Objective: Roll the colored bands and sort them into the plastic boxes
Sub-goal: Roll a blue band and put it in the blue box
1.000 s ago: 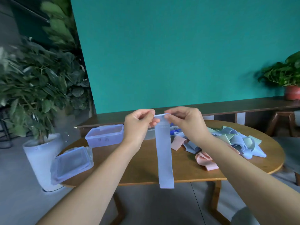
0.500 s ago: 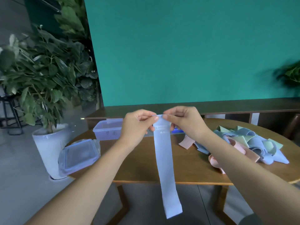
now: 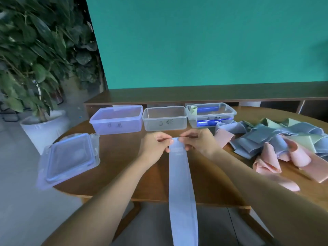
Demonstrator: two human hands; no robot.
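A long light-blue band (image 3: 181,189) hangs straight down past the table's front edge. My left hand (image 3: 156,144) pinches its top left corner and my right hand (image 3: 198,141) pinches its top right corner, both above the brown table (image 3: 120,157). Three plastic boxes stand in a row behind my hands: a purple-tinted box (image 3: 117,119), a clear box (image 3: 165,118), and a clear box (image 3: 211,112) on the right with a green roll inside. A heap of blue, green and pink bands (image 3: 276,142) lies at the right.
A stack of box lids (image 3: 69,158) sits on the table's left edge. A potted plant in a white pot (image 3: 42,128) stands on the floor to the left. A low wooden shelf (image 3: 195,95) runs along the green wall behind the table.
The view has tilted down and closer to the table, so all three boxes now show. Both hands keep pinching the band's top end, which hangs lower in the frame.
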